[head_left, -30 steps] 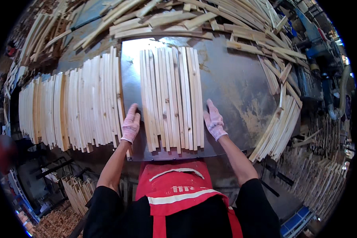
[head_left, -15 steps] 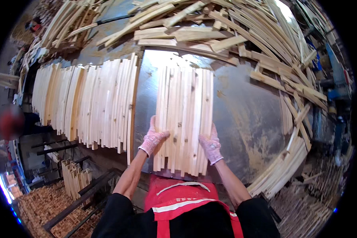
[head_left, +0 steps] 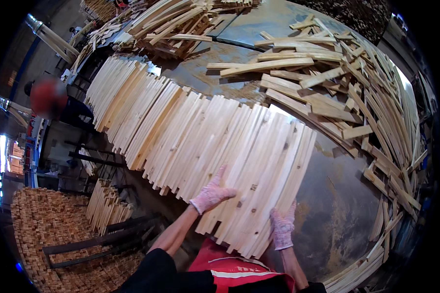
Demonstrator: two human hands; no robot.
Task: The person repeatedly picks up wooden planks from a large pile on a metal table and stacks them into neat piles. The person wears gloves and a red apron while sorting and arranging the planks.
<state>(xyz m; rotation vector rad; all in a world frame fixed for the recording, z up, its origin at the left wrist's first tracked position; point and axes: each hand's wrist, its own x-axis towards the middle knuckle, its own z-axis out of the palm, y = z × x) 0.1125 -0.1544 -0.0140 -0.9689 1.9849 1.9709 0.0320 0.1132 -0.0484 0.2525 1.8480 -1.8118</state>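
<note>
Pale wooden strips (head_left: 259, 171) lie side by side on the metal table, their ends uneven, some with dark knots. My left hand (head_left: 212, 193), in a pink-white knitted glove, lies on top of them near their front ends, fingers stretched and thumb spread to the right. At the right edge of the strips is my gloved right hand (head_left: 282, 227), its thumb over the outer strip and its fingers along the outside. To the left the strips run on into a long row of similar strips (head_left: 146, 117), with no plain gap between.
Loose wooden offcuts (head_left: 322, 102) are heaped along the far and right side of the metal table (head_left: 327, 195). Another person (head_left: 58, 100) stands at the left. Below left are a dark metal frame (head_left: 93, 249) and a large stack of wood blocks (head_left: 49, 224).
The strips between my hands have moved left against the long row, closing the gap. My left hand has come from their left edge onto their top. The view has turned left.
</note>
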